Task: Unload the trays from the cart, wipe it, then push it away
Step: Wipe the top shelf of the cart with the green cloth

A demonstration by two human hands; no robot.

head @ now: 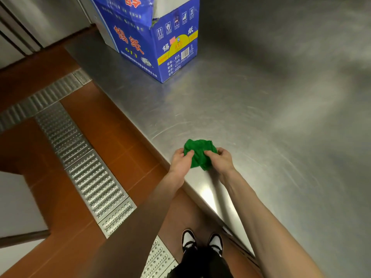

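Stainless steel worktop [261, 101] fills the right of my view, with red-brown tiled floor [112, 137] and a metal drain grate [88, 173] to the left. Near the worktop's front edge I hold a crumpled green cloth [199, 154] with both hands: my left hand [181, 160] and right hand [219, 160] each have fingers curled into the fabric. Farther back stands a blue cardboard box [158, 39], well apart from the cloth. My black-and-white shoes [201, 242] show below.

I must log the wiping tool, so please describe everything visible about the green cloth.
The green cloth is bright green, soft-looking fabric, bunched into a crumpled wad rather than spread flat. It sits near the edge of the steel surface. The left hand and right hand both grip it from opposite sides.
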